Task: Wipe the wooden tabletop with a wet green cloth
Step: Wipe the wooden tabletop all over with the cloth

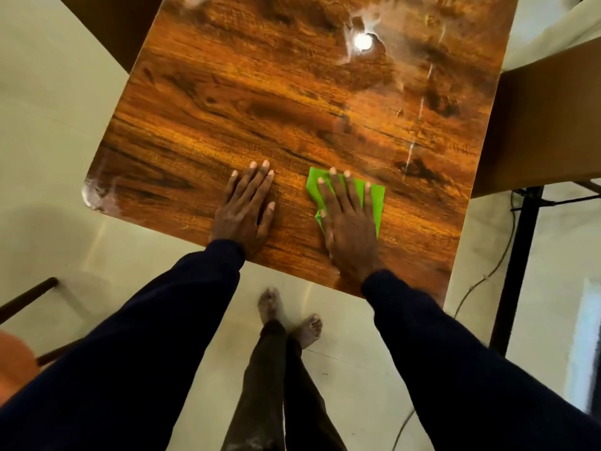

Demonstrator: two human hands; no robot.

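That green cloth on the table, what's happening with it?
A person is wiping a wooden tabletop. The right hand lies flat, fingers straight, pressing the green cloth onto the wood near the table's near edge. The left hand rests flat on the bare wood beside it, apart from the cloth. Pale streaks and smears show farther back on the surface, around a bright reflected light, and at the near left corner.

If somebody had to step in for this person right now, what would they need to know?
Left hand: flat on the wooden tabletop, fingers straight, holding nothing.
Right hand: presses the green cloth flat, fingers straight, near the front edge.
Done: hard to tell how much has been wiped.
Left: whitish smears at the far right and at the near left corner probably need wiping.
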